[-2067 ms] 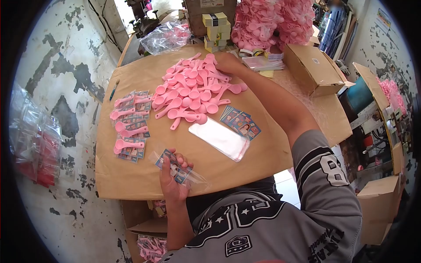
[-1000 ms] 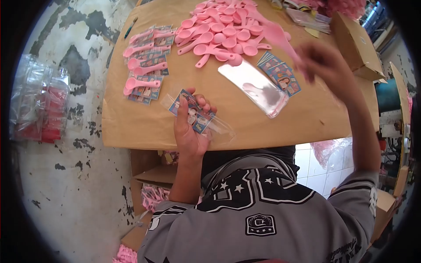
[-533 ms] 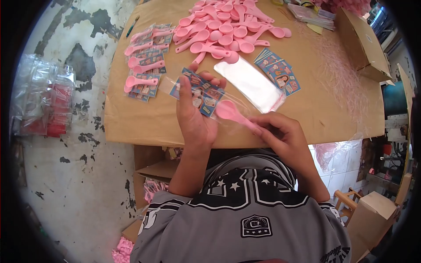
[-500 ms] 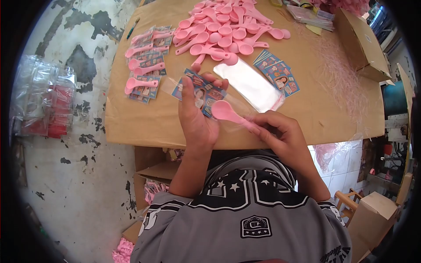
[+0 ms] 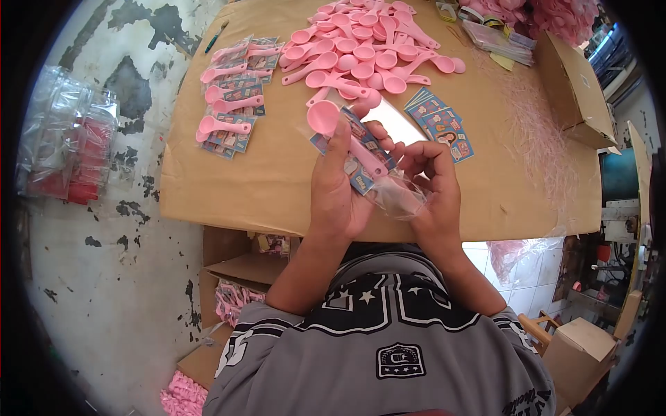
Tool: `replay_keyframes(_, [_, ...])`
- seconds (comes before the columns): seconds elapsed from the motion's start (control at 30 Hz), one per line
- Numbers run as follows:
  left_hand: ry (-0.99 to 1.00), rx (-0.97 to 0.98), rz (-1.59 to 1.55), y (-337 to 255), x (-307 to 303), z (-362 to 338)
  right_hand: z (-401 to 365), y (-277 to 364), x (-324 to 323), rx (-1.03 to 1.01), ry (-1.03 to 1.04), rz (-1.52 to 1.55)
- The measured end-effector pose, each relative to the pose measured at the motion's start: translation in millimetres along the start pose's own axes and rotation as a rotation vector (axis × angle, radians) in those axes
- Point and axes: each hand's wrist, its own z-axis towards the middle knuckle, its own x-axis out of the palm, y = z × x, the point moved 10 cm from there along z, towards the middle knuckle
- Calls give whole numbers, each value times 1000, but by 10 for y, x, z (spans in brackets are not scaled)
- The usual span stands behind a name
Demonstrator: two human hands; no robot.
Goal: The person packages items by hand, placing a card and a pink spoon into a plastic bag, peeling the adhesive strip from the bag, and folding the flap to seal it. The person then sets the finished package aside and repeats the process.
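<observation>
My left hand (image 5: 340, 191) is closed round a clear plastic bag (image 5: 399, 197) with a blue printed card (image 5: 362, 182) and a pink spoon (image 5: 368, 158). The spoon's bowl points up and left, its handle down and right. My right hand (image 5: 437, 187) pinches the open-looking lower right end of the bag. Beyond my hands lie a stack of clear bags (image 5: 395, 126), partly hidden by my fingers, and a fan of blue cards (image 5: 447, 132). A heap of pink spoons (image 5: 364, 52) covers the table's far middle.
On the left of the brown-covered table (image 5: 229, 187) are bagged spoons with cards (image 5: 232, 104) and a pen (image 5: 216, 37). A cardboard box (image 5: 572, 90) stands at the right, near pink shreds (image 5: 548, 145). Clear packages (image 5: 73, 145) lie at far left.
The spoon, held over the bag's end by my right hand before, now lies along the card in the bag, its bowl up by my left thumb. My right hand has moved to the bag's end.
</observation>
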Motion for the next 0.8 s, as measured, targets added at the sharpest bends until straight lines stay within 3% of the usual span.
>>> replay_keyframes(0.1, [-14, -39, 11, -32, -23, -14, 13, 230, 29, -132, -45, -129])
replay_keyframes(0.2, [-87, -59, 33, -78, -102, -32, -68, 658, 108, -637, -24, -499])
replay_keyframes(0.23, [-124, -68, 34, -97, -161, -25, -113, 687, 139, -683, 40, -544])
replay_keyframes(0.33, [-150, -92, 39, -160, -259, -8, -169, 836, 209, -694, 300, -519])
replay_keyframes(0.43, [-144, -126, 28, -198, -244, -20, -34, 774, -45, -558, 310, -213])
replay_keyframes(0.5, [-136, -159, 17, -166, -183, -25, 79, 754, -140, -486, 180, -307])
replay_keyframes(0.63, [-94, -249, 8, 0, -97, -50, 95, 834, 191, -695, 176, -815])
replay_keyframes(0.8, [-73, -341, 157, 164, -40, -126, 60, 833, 274, -725, 280, -675])
